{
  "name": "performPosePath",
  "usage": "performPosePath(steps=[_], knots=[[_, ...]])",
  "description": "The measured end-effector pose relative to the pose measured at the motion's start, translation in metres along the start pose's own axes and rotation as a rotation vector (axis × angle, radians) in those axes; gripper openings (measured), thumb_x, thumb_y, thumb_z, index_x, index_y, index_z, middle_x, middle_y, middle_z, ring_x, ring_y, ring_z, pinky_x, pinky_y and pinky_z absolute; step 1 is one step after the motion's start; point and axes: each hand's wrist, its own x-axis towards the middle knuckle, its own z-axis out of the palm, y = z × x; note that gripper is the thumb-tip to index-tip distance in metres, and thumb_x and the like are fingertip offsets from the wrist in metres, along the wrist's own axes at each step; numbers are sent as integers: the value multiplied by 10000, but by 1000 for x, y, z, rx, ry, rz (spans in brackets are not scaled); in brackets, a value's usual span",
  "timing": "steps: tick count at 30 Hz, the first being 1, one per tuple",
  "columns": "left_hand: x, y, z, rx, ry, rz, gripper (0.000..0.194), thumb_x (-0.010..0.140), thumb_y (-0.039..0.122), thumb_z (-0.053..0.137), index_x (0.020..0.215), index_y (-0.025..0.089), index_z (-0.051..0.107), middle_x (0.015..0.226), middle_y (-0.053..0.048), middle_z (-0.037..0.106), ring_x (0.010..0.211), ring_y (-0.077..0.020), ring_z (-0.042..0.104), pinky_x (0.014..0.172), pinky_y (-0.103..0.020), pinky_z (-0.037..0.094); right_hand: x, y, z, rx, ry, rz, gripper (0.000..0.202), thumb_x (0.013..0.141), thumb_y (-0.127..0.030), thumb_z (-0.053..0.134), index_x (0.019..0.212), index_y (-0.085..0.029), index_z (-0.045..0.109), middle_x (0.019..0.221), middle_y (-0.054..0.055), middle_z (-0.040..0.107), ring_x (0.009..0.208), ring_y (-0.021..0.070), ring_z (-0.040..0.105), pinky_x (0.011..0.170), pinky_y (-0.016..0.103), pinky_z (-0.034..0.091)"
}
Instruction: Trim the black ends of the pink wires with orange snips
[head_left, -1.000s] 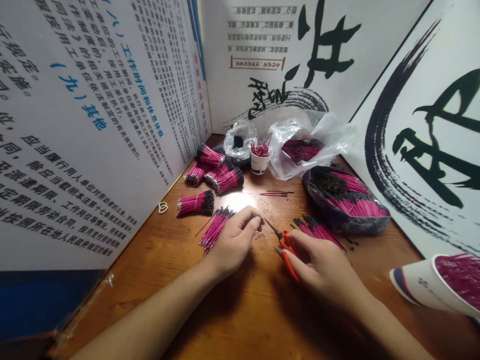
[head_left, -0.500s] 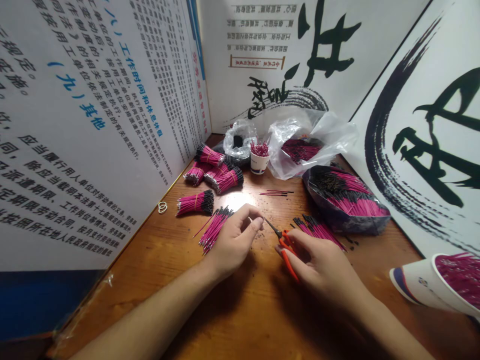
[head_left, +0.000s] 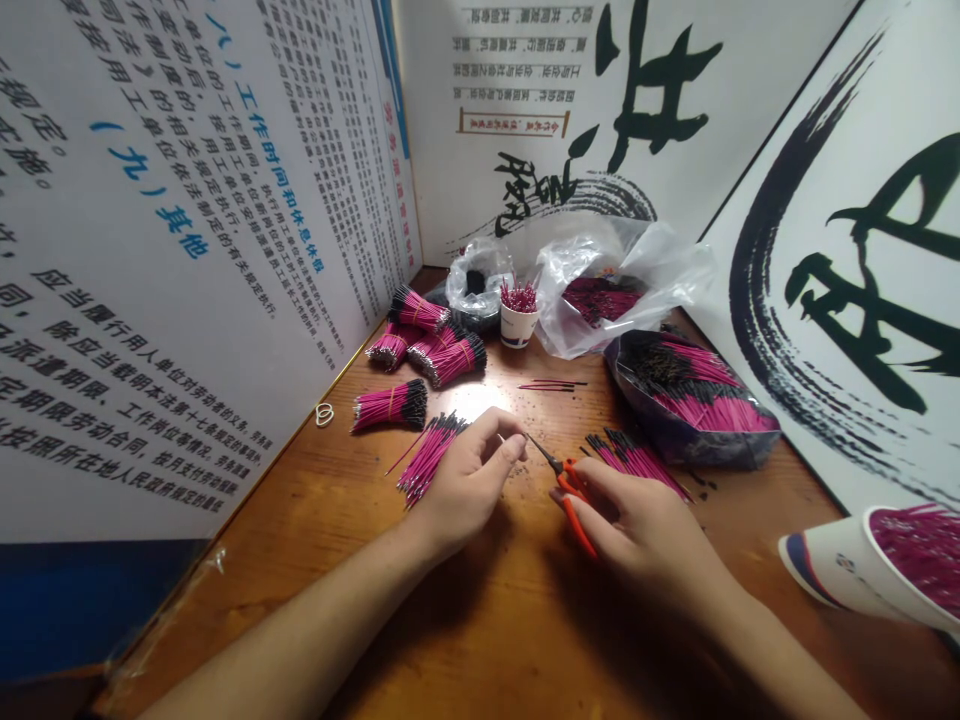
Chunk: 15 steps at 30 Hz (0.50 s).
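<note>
My left hand is pinched closed at the middle of the table, its fingertips on something too small to make out. My right hand grips orange-handled scissors, whose dark tips point at the left fingertips. Beside my left hand lies a loose pile of pink wires with black ends. Behind the scissors and my right hand is another loose pile of such wires. A few single wires lie farther back.
Banded wire bundles sit at the left near white rings. At the back are a paper cup and a clear bag. A dark bag of wires and a tilted cup are on the right. Printed panels surround the table.
</note>
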Motion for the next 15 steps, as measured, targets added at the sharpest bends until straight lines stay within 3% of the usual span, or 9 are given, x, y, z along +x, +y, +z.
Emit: performPosePath(steps=[15], knots=[[1, 3, 0, 19, -3, 10, 147, 939, 290, 464, 869, 171, 513, 737, 30, 483, 602, -85, 403, 580, -218, 347, 1, 0, -1, -69, -20, 45, 175, 895, -354, 475, 782, -232, 529, 670, -1, 663, 591, 164, 595, 560, 254, 345]])
